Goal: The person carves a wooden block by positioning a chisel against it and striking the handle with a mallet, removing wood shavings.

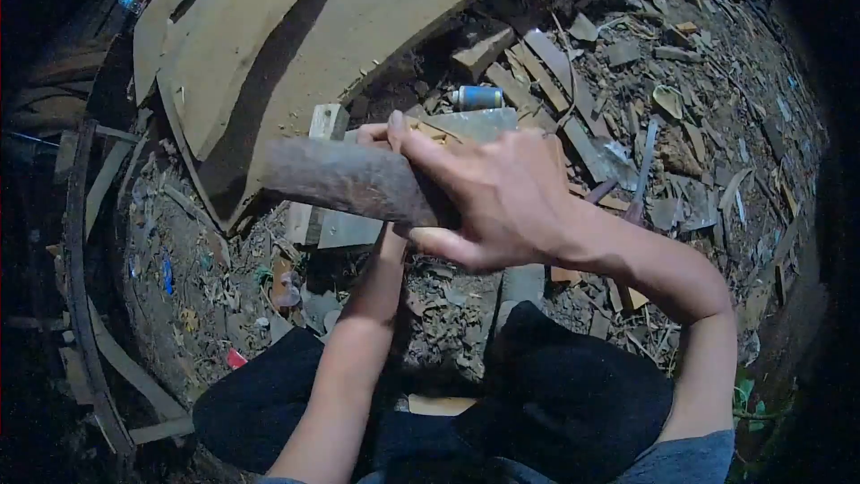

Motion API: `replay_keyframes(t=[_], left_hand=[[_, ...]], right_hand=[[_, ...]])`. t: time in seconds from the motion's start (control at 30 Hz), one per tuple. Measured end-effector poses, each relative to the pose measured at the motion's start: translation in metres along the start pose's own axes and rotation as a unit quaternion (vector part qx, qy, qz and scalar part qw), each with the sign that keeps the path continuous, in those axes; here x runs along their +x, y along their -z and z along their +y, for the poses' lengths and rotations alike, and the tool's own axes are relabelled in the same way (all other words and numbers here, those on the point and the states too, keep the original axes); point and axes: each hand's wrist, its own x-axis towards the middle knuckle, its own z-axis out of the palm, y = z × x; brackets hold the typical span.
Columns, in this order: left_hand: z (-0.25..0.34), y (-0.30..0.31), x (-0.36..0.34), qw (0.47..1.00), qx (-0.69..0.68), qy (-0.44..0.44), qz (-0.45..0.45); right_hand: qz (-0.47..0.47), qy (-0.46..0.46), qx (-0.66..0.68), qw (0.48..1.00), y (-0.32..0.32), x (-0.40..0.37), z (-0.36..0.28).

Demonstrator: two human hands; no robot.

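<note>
My right hand [515, 197] is wrapped round one end of a thick, dark brown wooden block [345, 181], its far end smeared by motion and pointing left. Beneath it, my left hand [372, 133] is mostly hidden by the block and the right hand; only a bit of finger shows past the upper edge, and I cannot tell what it holds. Both hands are over a low work block with a grey flat top [349, 231] between my knees. Some small yellowish wood [434, 130] shows just beyond the hands.
A large curved wooden panel [394, 0] leans at the upper left. A blue can [479, 97] lies beyond the work block. To the right, a chisel-like tool [645, 170] rests among wood scraps [582, 148]. Chips and litter cover the ground; a curved wooden frame [76, 242] stands at left.
</note>
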Motion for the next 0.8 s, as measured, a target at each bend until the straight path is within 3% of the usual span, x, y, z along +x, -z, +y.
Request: replay_keyframes(t=[0.13,0.17,0.2,0.23,0.27,0.3,0.33,0.43,0.63,0.8], left_hand=[[-0.02,0.005,-0.003,0.999,-0.003,0.03,0.023],[-0.024,0.007,0.001,0.999,-0.001,0.03,0.025],[-0.029,0.007,0.008,0.999,-0.001,0.028,0.024],[-0.076,0.008,0.02,0.981,0.19,0.011,0.027],[-0.12,0.011,0.023,0.927,0.375,0.002,0.027],[-0.072,0.012,0.013,0.991,0.131,-0.032,0.024],[-0.013,0.013,0.004,0.99,-0.12,-0.064,0.026],[-0.009,0.008,0.007,0.979,-0.19,-0.073,0.028],[0.0,-0.005,0.014,0.979,-0.182,-0.045,0.082],[0.0,-0.014,0.046,0.984,-0.153,-0.055,0.073]], right_hand=[[0.061,0.017,0.016,0.998,-0.007,-0.005,0.007],[-0.022,-0.035,-0.008,0.999,-0.012,-0.004,0.012],[-0.016,-0.037,-0.009,0.999,-0.015,-0.002,0.016],[-0.045,-0.086,0.053,0.994,-0.016,0.0,0.022],[-0.079,-0.138,0.119,0.98,-0.02,-0.001,0.028],[-0.059,-0.158,0.197,0.966,-0.025,-0.004,0.036],[-0.064,-0.16,0.197,0.965,-0.034,-0.008,0.05],[-0.058,-0.33,0.282,0.899,-0.07,-0.029,0.092],[-0.175,-0.364,0.086,0.911,-0.113,-0.085,0.114],[-0.207,-0.371,0.063,0.903,-0.107,-0.084,0.112]])
